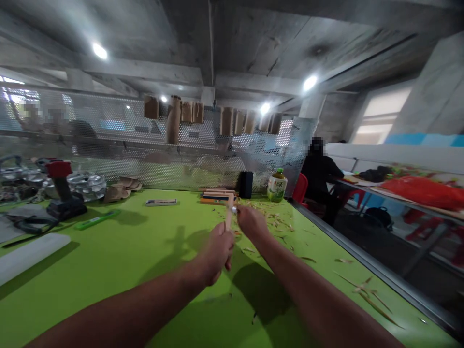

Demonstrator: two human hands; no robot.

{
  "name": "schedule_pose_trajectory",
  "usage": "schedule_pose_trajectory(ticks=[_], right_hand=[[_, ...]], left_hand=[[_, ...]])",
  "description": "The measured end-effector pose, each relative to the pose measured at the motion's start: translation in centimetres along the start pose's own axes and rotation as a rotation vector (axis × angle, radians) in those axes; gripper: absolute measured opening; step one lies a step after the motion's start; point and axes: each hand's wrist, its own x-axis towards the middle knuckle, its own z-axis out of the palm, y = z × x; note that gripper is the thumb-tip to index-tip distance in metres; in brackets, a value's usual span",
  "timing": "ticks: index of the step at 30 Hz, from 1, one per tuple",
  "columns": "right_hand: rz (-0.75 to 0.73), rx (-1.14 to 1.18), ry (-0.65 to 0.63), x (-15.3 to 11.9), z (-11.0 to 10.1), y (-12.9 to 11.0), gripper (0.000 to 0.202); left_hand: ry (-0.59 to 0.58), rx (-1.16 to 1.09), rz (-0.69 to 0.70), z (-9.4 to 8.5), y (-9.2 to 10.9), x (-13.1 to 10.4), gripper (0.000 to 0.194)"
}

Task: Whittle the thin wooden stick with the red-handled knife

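My left hand [219, 251] is closed around the lower part of a pale wooden stick [229, 215], which points up and away from me. My right hand [252, 221] is a fist just right of the stick's upper part. A small shiny metal piece [234, 210] pokes out of that fist and lies against or very near the wood; the rest of what the fist grips is hidden. Thin wood shavings [277, 222] are scattered over the green tabletop [126, 256] beyond and to the right of my hands.
Behind my hands lie wooden strips [217, 195], a black block [246, 184] and a green-capped bottle [277, 186]. A cordless drill [61, 186], a green cutter [97, 219] and a white roll [32, 256] are on the left. A person [321, 169] sits beyond the table's right edge.
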Motion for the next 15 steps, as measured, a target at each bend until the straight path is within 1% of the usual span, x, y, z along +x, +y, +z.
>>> schedule_pose_trajectory(ticks=[1, 2, 3, 4, 5, 7, 9, 11, 13, 15], right_hand=[[0.117, 0.026, -0.022, 0.4, 0.0, 1.1, 0.03], [0.167, 0.062, -0.01, 0.7, -0.1, 2.2, 0.031], [0.212, 0.082, -0.006, 1.0, -0.1, 3.3, 0.031], [0.281, 0.099, -0.023, 1.3, -0.2, 4.2, 0.032], [0.32, 0.119, -0.02, 1.5, -0.3, 4.8, 0.033], [0.367, 0.153, 0.001, 1.8, -0.4, 5.1, 0.036], [0.356, 0.186, 0.037, 1.7, -0.4, 4.4, 0.037], [0.292, 0.208, 0.046, 1.3, -0.2, 3.0, 0.035], [0.176, 0.201, 0.041, 0.5, 0.0, 1.4, 0.031], [0.048, 0.155, 0.022, -0.4, 0.1, 0.0, 0.029]], left_hand=[[-0.059, 0.025, -0.017, 0.5, -0.3, -0.7, 0.015], [-0.143, 0.067, -0.018, 0.9, -0.7, -1.3, 0.019], [-0.215, 0.07, 0.035, 1.3, -1.0, -1.7, 0.022], [-0.251, 0.052, 0.056, 1.5, -1.2, -1.9, 0.023], [-0.253, 0.018, 0.058, 1.6, -1.4, -1.9, 0.024], [-0.204, -0.07, 0.064, 0.9, -1.4, -1.1, 0.025], [-0.145, -0.133, 0.098, -0.3, -1.1, 0.2, 0.021], [-0.107, -0.168, 0.129, -1.5, -0.7, 1.5, 0.019], [-0.082, -0.157, 0.15, -2.4, -0.4, 2.4, 0.019], [-0.045, -0.102, 0.162, -2.8, -0.1, 2.8, 0.02]])
